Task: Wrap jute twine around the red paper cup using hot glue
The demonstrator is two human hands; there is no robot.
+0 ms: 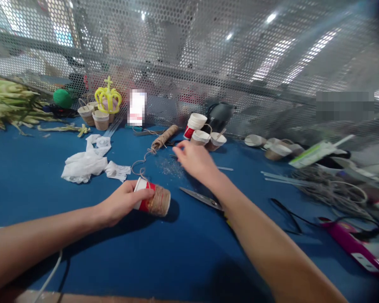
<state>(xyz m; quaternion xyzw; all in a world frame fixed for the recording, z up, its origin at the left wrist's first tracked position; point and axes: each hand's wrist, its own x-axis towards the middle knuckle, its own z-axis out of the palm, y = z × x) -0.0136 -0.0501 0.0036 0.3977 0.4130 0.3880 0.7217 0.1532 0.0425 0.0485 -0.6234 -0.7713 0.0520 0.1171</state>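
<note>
My left hand (121,202) is closed round a red and white paper cup (142,195), which lies tilted with its wide rim to the left. Brown twine (159,201) is wound round the narrower end of the cup. From the rim a loose strand runs up to a roll of twine (166,136). My right hand (194,160) hovers over the mat, its fingers bent and pinched together just right of the roll; what they hold, if anything, cannot be made out. Beneath my right forearm lies a pair of scissors (204,198), handles partly hidden.
Stacked paper cups (197,120) and twine-wrapped cups (217,141) stand at the back. Crumpled white tissue (85,164) lies left. At right are grey cord (328,191), clear glue sticks (284,179) and a purple power strip (350,244). A perforated metal screen (177,54) closes off the back.
</note>
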